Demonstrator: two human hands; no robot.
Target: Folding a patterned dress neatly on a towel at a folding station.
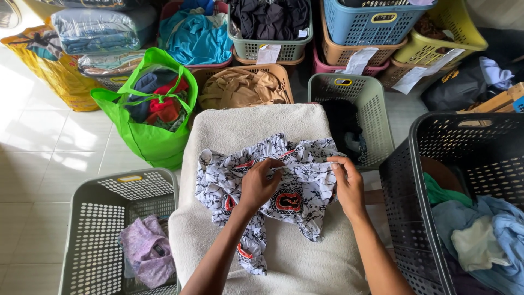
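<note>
Patterned garment (295,186), white with black print and red-black patches, lies rumpled on the cream towel-covered board (245,125). Left hand (259,183) and right hand (346,183) each pinch its upper edge. Judged light, limp, non-slippery; hold best at hems, just outside both pinches.

Single head-worn view, looking steeply down

The camera sits close above the towel-covered tabletop (256,128), facing forward over it, with baskets and tiled floor (43,158) ringing the frame's edges.
</note>
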